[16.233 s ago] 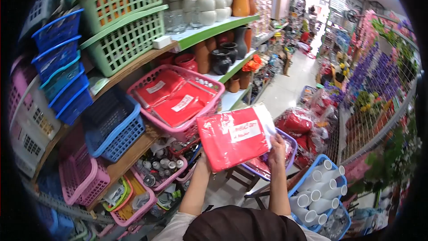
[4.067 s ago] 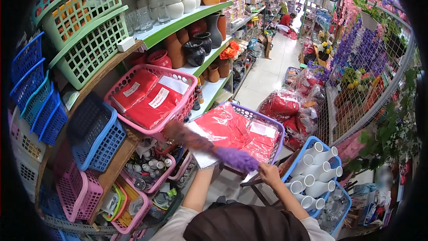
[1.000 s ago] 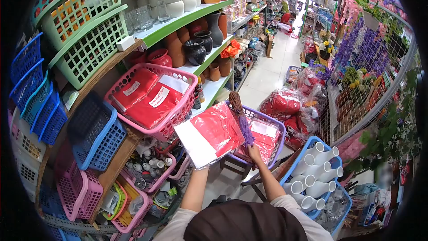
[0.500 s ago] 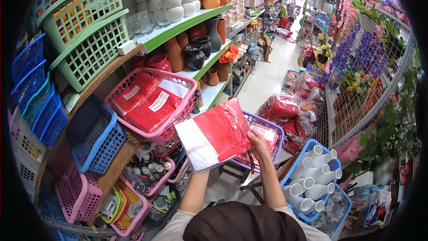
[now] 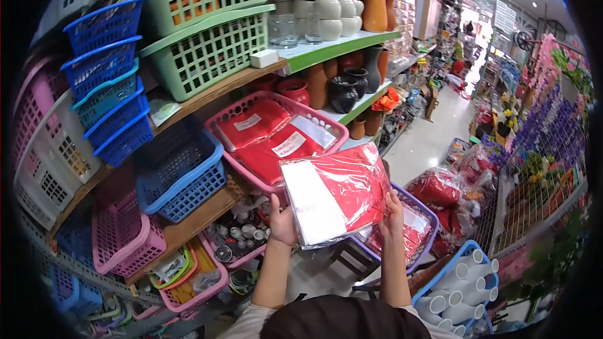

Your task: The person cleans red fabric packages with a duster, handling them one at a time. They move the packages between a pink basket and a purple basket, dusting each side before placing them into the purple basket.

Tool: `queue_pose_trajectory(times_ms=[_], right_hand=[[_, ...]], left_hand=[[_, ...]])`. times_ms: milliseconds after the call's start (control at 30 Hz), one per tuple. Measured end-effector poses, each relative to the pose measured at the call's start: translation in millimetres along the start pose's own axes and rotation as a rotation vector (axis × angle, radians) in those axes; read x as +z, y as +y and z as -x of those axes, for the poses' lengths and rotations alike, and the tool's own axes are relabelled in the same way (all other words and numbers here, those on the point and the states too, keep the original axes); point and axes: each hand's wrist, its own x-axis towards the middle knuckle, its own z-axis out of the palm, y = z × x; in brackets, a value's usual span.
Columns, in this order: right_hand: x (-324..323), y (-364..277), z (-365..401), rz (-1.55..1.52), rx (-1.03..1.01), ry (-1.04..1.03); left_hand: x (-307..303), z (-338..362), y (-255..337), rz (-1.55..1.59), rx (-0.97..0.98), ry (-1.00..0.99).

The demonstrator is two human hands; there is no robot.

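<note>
A flat packet of folded red and white cloth [image 5: 342, 191] in clear plastic is held up in front of me, tilted, white part to the left. My right hand [image 5: 394, 213] grips its right edge, thumb on top. At the lower left edge is my left hand [image 5: 284, 221], thumb raised beside the packet and fingers partly hidden behind it, supporting that side. Just beyond, a pink basket [image 5: 342, 130] on the shelf holds similar red packets [image 5: 254, 122] with white labels. Beneath the held packet stands a purple basket [image 5: 433, 229] with more red packets [image 5: 411, 238].
Green baskets [image 5: 201, 56], blue baskets [image 5: 182, 194] and a pink basket [image 5: 129, 238] crowd the left shelves. Vases [image 5: 344, 93] and white bowls [image 5: 330, 9] stand farther back. At right are bagged red goods [image 5: 436, 188], white vases in a blue basket [image 5: 455, 285] and a wire rack [image 5: 540, 194].
My view has turned left, so the shelves sit farther right. The packet has come nearer the pink basket, and my left hand now shows at its left edge instead of hidden underneath.
</note>
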Motion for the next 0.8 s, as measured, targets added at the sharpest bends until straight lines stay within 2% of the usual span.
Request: queue_pose_trajectory(times_ms=[33, 100, 133, 233, 300, 367, 433, 500, 567, 600, 633, 700, 733, 767, 800], right_hand=[[5.8, 4.1, -1.8, 0.016, 0.004, -0.003], [17.1, 11.3, -4.5, 0.024, 0.028, -0.034], [21.6, 14.3, -6.4, 0.026, 0.025, -0.038], [34.1, 20.4, -19.4, 0.044, 0.010, -0.050], [44.8, 23.6, -31.3, 0.094, 0.020, -0.048], [62.2, 26.9, -43.8, 0.103, 0.026, -0.058], [71.6, 31.8, -58.4, 0.191, 0.017, -0.101], [83.1, 36.1, -75.3, 0.205, 0.052, -0.137], [90.6, 36.7, -93.1, 0.323, 0.052, -0.149], [96.9, 34.5, -103.5, 0.349, 0.076, -0.230], [105.9, 36.8, -113.6, 0.394, 0.044, -0.226], [97.8, 38.8, -149.4, 0.511, 0.184, -0.362], [123.1, 34.6, -148.7, 0.617, 0.165, -0.333], [122.9, 41.9, -168.4, 0.770, 0.074, -0.415], [124.3, 52.5, -183.0, 0.820, -0.001, -0.446]], left_hand=[[-5.3, 5.1, 5.9, -0.003, 0.018, 0.006], [-14.0, 14.6, 17.3, -0.323, 0.032, 0.150], [-14.0, 18.7, 25.8, -0.185, -0.018, 0.008], [-4.4, 27.6, 44.0, -0.271, 0.007, 0.011], [-0.5, 30.6, 58.3, -0.333, 0.010, 0.049], [9.3, 30.2, 69.1, -0.596, 0.020, 0.133], [16.8, 24.3, 77.0, -0.622, 0.040, 0.198], [13.8, 16.6, 84.0, -0.817, 0.116, 0.250], [13.3, 7.2, 93.8, -0.814, 0.156, 0.266], [11.7, 2.4, 99.0, -0.886, 0.220, 0.278], [9.6, -3.1, 104.0, -0.958, 0.284, 0.289], [0.4, -18.5, 115.3, -1.036, 0.383, 0.320], [-5.3, -25.8, 121.8, -1.108, 0.403, 0.406], [-11.2, -33.3, 128.5, -1.177, 0.421, 0.492], [-17.2, -41.7, 135.6, -1.191, 0.447, 0.487]])
